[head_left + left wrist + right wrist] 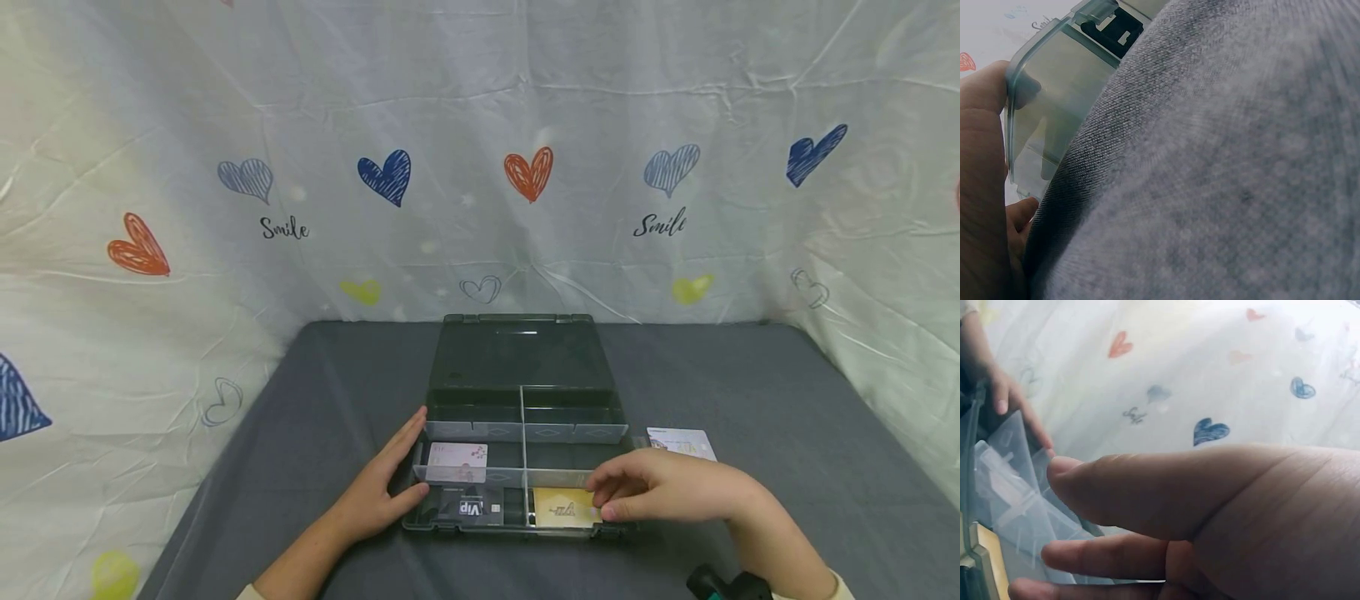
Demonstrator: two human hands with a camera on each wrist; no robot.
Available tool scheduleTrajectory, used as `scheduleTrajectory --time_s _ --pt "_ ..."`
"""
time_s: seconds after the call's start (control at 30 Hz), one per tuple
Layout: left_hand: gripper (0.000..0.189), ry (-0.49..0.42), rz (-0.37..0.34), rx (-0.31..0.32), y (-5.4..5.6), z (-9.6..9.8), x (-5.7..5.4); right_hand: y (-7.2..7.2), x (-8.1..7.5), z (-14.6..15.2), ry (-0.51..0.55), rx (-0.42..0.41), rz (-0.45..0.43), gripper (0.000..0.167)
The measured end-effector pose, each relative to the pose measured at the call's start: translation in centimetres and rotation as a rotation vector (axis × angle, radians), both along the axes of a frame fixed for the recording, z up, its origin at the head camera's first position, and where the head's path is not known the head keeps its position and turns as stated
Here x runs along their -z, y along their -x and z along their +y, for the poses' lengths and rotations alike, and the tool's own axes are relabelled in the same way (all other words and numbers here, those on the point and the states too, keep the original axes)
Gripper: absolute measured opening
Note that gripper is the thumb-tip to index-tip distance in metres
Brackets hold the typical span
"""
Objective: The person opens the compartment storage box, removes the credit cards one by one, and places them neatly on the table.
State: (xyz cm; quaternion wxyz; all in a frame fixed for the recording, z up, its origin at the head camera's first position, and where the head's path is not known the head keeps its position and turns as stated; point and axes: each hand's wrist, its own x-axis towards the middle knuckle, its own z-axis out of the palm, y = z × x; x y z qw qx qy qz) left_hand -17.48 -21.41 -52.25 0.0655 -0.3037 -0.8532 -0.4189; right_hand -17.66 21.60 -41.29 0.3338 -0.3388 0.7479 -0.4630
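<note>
A dark see-through divided box (517, 358) lies with its lid folded back. My left hand (375, 492) rests along its left side, fingers straight and thumb at the near corner; the left wrist view shows that thumb (985, 125) against the clear wall. A gold card (562, 510) lies in the near right compartment. Over its right edge is my right hand (667, 490), fingers loosely bent, and in the right wrist view thumb (1116, 487) and fingers stand apart with nothing between. A black Vip card (472, 507) occupies the near left compartment, a pink card (457, 458) the one behind.
To the right of the box, a white card (682, 442) lies on the grey tabletop (360, 375), partly behind my right hand. Clear dividers (472, 431) rise between the compartments. A white cloth with hearts (480, 100) hangs behind and at both sides.
</note>
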Motion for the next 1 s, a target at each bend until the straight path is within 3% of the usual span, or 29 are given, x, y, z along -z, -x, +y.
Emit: scheduleTrajectory --time_s 0.07,0.2,0.33,0.43,0.7,0.83,1.0 --pt "0.085 0.006 -0.006 0.000 0.0 0.0 0.0 0.0 0.2 -0.2 -0.040 -0.007 0.017 0.037" --pt "0.085 0.008 -0.007 0.000 0.0 0.0 0.0 0.1 0.7 -0.6 -0.121 -0.017 0.144 0.038" --pt "0.085 0.009 -0.007 -0.003 0.0 0.1 0.0 0.1 1.1 -1.0 -0.173 -0.026 0.241 0.022" --pt "0.085 0.013 -0.010 -0.004 0.0 0.1 0.0 0.1 1.2 -1.4 -0.199 -0.012 0.254 0.015" --pt "0.085 0.010 -0.013 -0.010 0.0 0.1 -0.1 -0.3 1.3 -2.2 -0.238 0.037 0.302 0.019" --pt "0.084 0.000 -0.001 -0.007 0.0 0.2 0.1 -0.9 1.5 -2.7 -0.299 0.113 0.351 0.031" --pt "0.083 -0.013 0.020 -0.004 0.0 0.1 0.2 -2.0 2.6 -4.0 -0.421 0.253 0.492 0.041"
